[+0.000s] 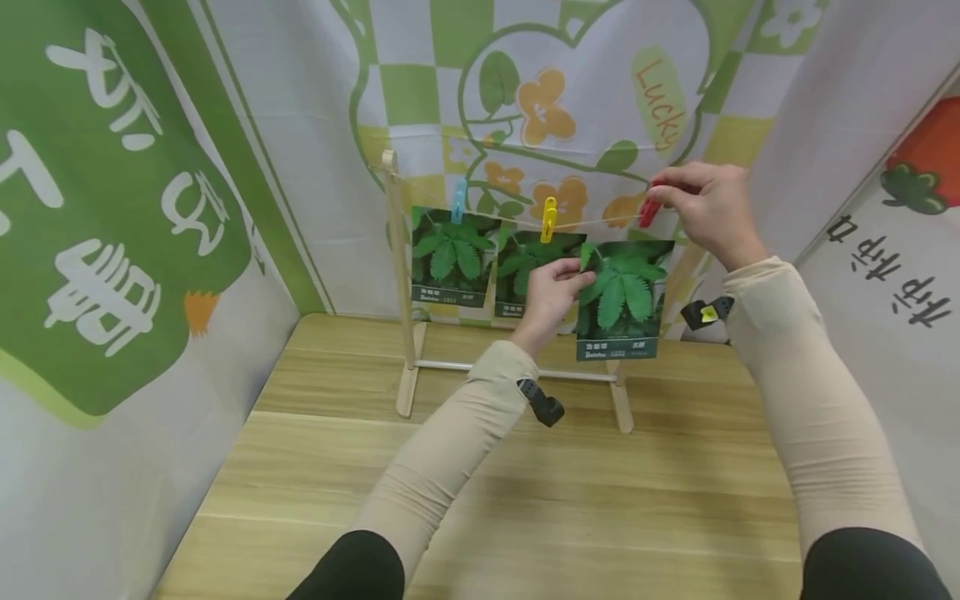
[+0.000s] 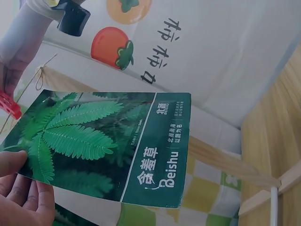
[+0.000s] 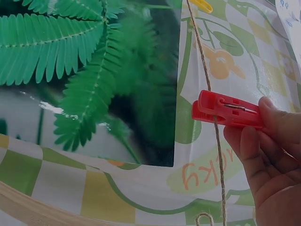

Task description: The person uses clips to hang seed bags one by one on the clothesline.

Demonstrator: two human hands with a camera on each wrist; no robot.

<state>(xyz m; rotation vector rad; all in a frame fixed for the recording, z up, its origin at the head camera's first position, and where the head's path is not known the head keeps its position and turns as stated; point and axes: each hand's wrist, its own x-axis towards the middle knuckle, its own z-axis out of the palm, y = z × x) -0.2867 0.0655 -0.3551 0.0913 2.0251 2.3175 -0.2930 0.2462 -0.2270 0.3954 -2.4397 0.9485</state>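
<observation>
My left hand (image 1: 553, 298) pinches the left edge of a green seed packet (image 2: 84, 146) with a fern-like leaf printed on it, thumb on its front. The packet hangs in front of the twine (image 3: 202, 52), below the line in the head view. With thumb and fingers my right hand (image 1: 712, 208) grips the tail end of a red clothespin (image 3: 225, 110), which sits at the twine right of the packet. A blue clothespin (image 1: 459, 200) and a yellow clothespin (image 1: 550, 219) are on the twine, with two matching packets, one at the left (image 1: 450, 258) and one in the middle (image 1: 517, 250).
The twine runs between the posts of a wooden stand (image 1: 397, 258) with a pale crossbar (image 1: 517, 372) low down. It stands on a wood-grain table (image 1: 465, 492). A printed cloth (image 1: 408, 92) hangs behind, with more printed panels at both sides.
</observation>
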